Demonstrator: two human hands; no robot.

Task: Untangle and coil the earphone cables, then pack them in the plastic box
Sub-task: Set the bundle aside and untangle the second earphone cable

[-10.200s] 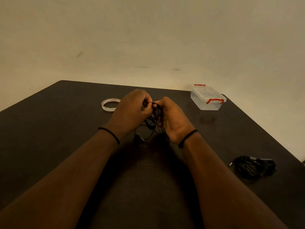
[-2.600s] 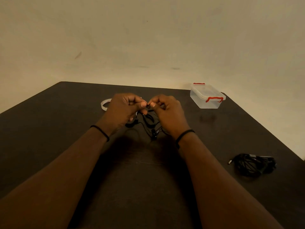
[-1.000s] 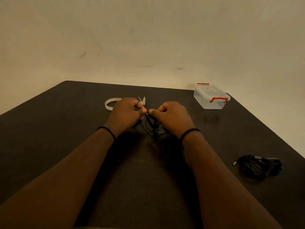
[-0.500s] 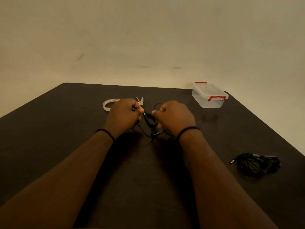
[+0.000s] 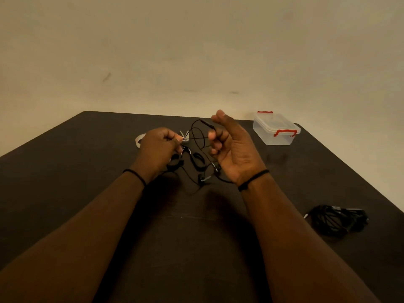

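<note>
Partly hidden behind left hand [image 5: 158,147]: tape [image 5: 138,139]. Pinching cable [image 5: 197,138] with left fingertips; right hand [image 5: 231,149] raised, palm up, fingers curled around cable.

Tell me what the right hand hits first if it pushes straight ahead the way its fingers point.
Probably nothing on the table: the right hand points up and away toward the wall; the plastic box sits off to its right. Depth is unclear.

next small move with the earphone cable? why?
Probably draw the hands apart to pull the crossed loop open. The left hand pinches the black earphone cable, the right hand holds its other side, and the strands still cross and dangle tangled between them. The plastic box is still lidded, so packing looks premature.
</note>
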